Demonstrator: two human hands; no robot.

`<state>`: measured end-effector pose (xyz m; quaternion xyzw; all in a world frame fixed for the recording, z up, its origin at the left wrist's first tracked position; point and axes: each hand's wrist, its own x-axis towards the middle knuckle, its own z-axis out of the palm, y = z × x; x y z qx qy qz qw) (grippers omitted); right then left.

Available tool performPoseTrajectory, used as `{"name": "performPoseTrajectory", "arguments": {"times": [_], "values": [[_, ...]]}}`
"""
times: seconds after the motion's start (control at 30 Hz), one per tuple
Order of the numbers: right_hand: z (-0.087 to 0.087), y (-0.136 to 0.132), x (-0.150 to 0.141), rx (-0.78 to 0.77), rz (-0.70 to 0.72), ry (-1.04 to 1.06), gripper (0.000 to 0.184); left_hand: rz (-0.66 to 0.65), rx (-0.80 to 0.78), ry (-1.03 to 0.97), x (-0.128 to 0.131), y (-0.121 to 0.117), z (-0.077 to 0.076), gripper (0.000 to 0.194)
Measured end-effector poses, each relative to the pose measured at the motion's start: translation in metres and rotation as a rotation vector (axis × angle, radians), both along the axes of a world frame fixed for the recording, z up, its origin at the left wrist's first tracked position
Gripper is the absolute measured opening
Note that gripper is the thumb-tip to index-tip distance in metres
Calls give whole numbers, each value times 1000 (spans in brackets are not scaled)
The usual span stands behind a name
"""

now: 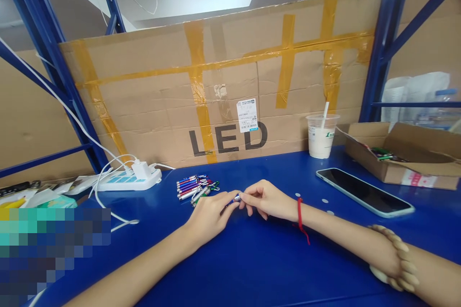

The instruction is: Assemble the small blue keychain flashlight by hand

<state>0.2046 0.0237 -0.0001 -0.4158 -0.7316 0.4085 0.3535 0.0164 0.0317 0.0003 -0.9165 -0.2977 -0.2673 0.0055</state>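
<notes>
A small silver-ended metal tube [236,198] sits between my two hands over the blue tabletop, mostly covered by fingers. My left hand [209,213] pinches one end between thumb and fingers. From the other side, my right hand [265,200] grips the opposite end with its fingertips; a red string circles that wrist. Just beyond my left hand lies a pile of small slim metal tubes [192,187] in blue, red, purple, green and silver. Some carry metal clips or hooks. The exact kind of the held tube is too small to make out.
A white power strip [126,180] with plugs and loose cables stands at the left. Right of centre are a plastic cup with a straw [321,139], a phone [363,191] and an open cardboard box [389,168]. A tall cardboard sheet [162,115] closes off the back.
</notes>
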Motion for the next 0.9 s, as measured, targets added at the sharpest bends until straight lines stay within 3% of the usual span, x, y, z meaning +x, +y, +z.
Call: {"name": "performPoseTrajectory", "arguments": {"times": [0.37, 0.53, 0.9], "values": [[3, 1, 2, 209, 13, -149, 42, 89, 75, -24, 4, -5, 2, 27], [4, 1, 1, 217, -14, -170, 40, 143, 82, -4, 5, -7, 3, 34], [-2, 2, -1, 204, 9, -156, 47, 139, 60, 28, 6, -10, 7, 25]]}}
